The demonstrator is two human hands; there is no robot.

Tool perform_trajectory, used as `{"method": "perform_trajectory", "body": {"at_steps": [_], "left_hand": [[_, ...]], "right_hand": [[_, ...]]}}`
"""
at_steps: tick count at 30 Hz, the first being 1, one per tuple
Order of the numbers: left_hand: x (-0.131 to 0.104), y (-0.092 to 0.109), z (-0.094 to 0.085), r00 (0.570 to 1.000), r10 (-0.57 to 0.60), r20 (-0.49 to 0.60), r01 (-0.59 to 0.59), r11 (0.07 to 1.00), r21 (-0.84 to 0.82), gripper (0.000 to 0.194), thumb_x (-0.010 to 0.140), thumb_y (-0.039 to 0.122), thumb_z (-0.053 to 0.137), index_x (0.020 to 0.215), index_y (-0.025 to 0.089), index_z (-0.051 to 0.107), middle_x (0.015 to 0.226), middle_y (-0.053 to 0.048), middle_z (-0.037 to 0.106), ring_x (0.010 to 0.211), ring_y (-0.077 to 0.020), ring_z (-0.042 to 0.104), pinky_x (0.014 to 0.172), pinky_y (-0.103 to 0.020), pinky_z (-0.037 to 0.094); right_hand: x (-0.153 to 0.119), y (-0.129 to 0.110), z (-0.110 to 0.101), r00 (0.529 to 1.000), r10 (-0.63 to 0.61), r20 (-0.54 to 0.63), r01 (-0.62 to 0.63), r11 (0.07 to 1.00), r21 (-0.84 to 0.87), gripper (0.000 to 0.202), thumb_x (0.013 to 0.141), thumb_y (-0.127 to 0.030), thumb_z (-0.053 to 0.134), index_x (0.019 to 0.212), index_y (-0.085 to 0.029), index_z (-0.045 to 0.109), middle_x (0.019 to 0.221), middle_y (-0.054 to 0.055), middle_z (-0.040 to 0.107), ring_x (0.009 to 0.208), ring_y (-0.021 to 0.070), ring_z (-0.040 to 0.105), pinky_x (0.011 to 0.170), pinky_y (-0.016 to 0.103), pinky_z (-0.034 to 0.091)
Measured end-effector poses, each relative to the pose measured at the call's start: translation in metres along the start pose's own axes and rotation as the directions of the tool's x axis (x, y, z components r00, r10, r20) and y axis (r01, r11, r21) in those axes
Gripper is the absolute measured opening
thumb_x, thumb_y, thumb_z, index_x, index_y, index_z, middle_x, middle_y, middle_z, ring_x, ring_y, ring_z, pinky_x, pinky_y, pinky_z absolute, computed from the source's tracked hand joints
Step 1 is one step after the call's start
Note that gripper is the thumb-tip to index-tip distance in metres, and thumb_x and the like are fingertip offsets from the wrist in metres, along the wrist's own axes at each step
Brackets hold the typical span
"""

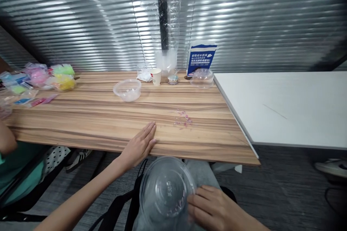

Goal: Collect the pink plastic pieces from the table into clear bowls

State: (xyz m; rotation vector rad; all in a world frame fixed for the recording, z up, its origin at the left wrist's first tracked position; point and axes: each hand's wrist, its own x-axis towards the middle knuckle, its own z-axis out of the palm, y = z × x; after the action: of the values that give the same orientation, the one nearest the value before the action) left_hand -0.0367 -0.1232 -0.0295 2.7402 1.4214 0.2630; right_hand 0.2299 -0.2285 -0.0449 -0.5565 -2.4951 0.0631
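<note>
My left hand lies on the wooden table near its front edge, palm down, fingers stretched out, with nothing held. Below that edge, over my lap, my right hand grips the right rim of a clear round plastic bowl. A few small pinkish bits show at the bowl's lower right; whether they lie inside or show through it, I cannot tell. On the tabletop, to the right of my left hand, is a small scatter of pink and clear bits.
Farther back stand a clear tub, a paper cup, a small round tin, an upturned clear bowl and a blue package. Colourful bags sit at left, near another person's arm. A white table adjoins at right.
</note>
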Motion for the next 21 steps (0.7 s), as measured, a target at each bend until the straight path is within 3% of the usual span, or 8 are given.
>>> {"method": "perform_trajectory", "body": {"at_steps": [8, 16, 21], "left_hand": [[0.001, 0.003, 0.003, 0.998, -0.047, -0.032, 0.043, 0.994, -0.096, 0.050, 0.095, 0.036, 0.029, 0.137, 0.010, 0.033, 0.145, -0.013, 0.030, 0.136, -0.0212, 0.024, 0.112, -0.042, 0.028], [0.010, -0.020, -0.008, 0.989, -0.127, -0.071, 0.087, 0.909, -0.408, 0.043, 0.091, 0.040, 0.039, 0.122, 0.015, 0.056, 0.131, -0.009, 0.051, 0.122, -0.0227, 0.047, 0.104, -0.040, 0.040], [0.012, -0.026, -0.009, 0.993, -0.119, -0.027, 0.096, 0.896, -0.434, 0.045, 0.088, 0.042, 0.044, 0.123, 0.015, 0.054, 0.131, -0.009, 0.051, 0.123, -0.0234, 0.046, 0.105, -0.041, 0.039]], "right_hand": [[-0.002, 0.003, 0.003, 0.999, 0.017, -0.030, -0.016, 0.999, 0.033, 0.016, 0.091, -0.021, 0.044, 0.083, -0.016, 0.058, 0.076, 0.001, 0.065, 0.061, 0.0110, 0.053, 0.057, 0.025, 0.042], [0.012, 0.009, -0.021, 0.996, 0.024, -0.081, -0.019, 0.998, 0.066, 0.007, 0.086, -0.020, 0.055, 0.085, -0.014, 0.057, 0.078, 0.003, 0.066, 0.064, 0.0111, 0.056, 0.058, 0.026, 0.044], [0.012, 0.007, -0.011, 0.999, 0.027, -0.021, -0.025, 0.994, 0.104, 0.011, 0.090, -0.022, 0.047, 0.086, -0.016, 0.056, 0.074, 0.001, 0.065, 0.061, 0.0099, 0.053, 0.055, 0.024, 0.041]]}}
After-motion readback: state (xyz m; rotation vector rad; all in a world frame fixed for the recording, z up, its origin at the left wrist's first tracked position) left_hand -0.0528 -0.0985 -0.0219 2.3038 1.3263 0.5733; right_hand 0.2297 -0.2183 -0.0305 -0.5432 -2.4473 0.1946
